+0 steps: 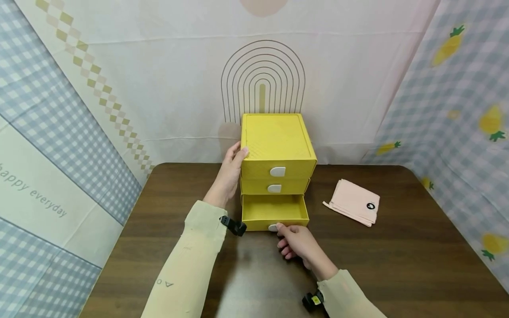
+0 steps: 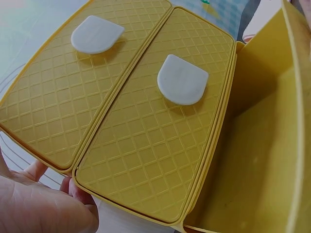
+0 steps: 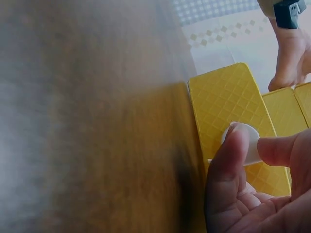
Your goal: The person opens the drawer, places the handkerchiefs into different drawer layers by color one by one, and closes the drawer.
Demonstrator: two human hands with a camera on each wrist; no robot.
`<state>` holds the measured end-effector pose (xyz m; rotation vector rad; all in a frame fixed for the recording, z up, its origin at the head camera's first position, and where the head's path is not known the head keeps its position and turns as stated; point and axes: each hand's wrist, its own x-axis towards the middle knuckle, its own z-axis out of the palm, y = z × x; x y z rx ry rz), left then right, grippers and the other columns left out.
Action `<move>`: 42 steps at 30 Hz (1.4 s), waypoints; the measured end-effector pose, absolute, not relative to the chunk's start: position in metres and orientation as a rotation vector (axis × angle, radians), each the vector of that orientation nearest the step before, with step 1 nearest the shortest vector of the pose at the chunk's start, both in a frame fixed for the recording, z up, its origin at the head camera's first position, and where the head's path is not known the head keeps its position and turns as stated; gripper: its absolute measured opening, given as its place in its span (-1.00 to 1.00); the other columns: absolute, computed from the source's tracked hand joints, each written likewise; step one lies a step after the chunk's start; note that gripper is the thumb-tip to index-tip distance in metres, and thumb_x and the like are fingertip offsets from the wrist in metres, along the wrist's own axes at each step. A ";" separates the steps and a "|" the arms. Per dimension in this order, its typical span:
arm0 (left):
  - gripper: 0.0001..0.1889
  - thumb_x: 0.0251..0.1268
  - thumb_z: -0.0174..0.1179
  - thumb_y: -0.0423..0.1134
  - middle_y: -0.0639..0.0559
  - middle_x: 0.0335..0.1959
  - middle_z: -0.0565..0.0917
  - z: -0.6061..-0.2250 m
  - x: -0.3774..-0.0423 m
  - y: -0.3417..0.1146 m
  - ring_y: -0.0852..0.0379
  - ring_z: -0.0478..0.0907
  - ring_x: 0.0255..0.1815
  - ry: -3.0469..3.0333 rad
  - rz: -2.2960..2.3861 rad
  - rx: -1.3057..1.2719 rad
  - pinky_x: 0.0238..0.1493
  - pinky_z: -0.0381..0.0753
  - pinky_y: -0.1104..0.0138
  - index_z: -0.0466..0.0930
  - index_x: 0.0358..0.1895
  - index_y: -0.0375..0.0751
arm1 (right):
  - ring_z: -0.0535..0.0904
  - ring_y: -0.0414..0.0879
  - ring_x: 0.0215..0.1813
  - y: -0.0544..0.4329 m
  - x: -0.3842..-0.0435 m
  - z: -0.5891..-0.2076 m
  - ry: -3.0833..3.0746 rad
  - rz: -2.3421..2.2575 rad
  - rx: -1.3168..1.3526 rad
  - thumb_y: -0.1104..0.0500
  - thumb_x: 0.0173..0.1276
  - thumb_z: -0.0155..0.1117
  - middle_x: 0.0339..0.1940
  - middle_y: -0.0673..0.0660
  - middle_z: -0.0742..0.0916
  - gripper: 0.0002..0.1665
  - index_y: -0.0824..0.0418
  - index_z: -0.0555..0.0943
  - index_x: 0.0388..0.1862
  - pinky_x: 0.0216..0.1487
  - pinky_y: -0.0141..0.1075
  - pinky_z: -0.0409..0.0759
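Note:
A yellow three-drawer cabinet [image 1: 276, 137] stands on the table, its bottom drawer [image 1: 274, 226] pulled out and the two upper drawers closed. Nothing shows inside the pulled-out drawer. My right hand [image 1: 298, 242] pinches the white handle [image 3: 253, 151] of that drawer between thumb and index finger. At the cabinet's upper left, my left hand [image 1: 229, 176] rests against the side, the thumb at the top front corner and the fingers reaching back along the wall. In the left wrist view, the upper drawers show white tabs [image 2: 183, 80] on lattice-patterned fronts.
A folded pink cloth [image 1: 355, 202] with a dark round mark lies on the table right of the cabinet. The dark wooden table [image 1: 159, 247] meets a patterned fabric backdrop [image 1: 179, 88] behind, with checked cloth hanging on both sides.

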<state>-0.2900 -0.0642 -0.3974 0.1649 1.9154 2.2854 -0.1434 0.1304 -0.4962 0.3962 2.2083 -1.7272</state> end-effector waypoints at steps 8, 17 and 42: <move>-0.34 0.39 0.09 0.14 0.12 0.38 0.24 -0.398 -0.291 -0.064 0.11 0.26 0.32 1.899 2.291 0.175 0.35 0.16 0.18 0.12 0.47 0.12 | 0.54 -0.12 -0.60 0.132 -0.129 -0.498 2.176 -1.711 0.382 -0.30 0.37 0.12 -0.49 0.16 0.68 -0.29 0.37 0.61 -0.05 -0.56 -0.25 0.58; -0.34 0.37 0.09 0.17 0.16 0.37 0.24 -0.397 -0.291 -0.064 0.15 0.25 0.31 1.913 2.275 0.160 0.35 0.15 0.20 0.13 0.47 0.16 | 0.55 -0.12 -0.62 0.132 -0.116 -0.497 2.148 -1.710 0.343 -0.30 0.40 0.08 -0.50 0.15 0.68 -0.28 0.37 0.60 0.00 -0.58 -0.25 0.58; -0.31 0.35 0.10 0.19 0.14 0.35 0.26 -0.397 -0.290 -0.066 0.12 0.26 0.30 1.898 2.260 0.164 0.35 0.15 0.18 0.10 0.48 0.19 | 0.65 0.08 -0.30 0.253 -0.133 -0.451 2.651 -1.392 0.281 -0.28 0.33 0.20 -0.21 0.27 0.71 -0.27 0.35 0.56 0.08 -0.31 -0.15 0.64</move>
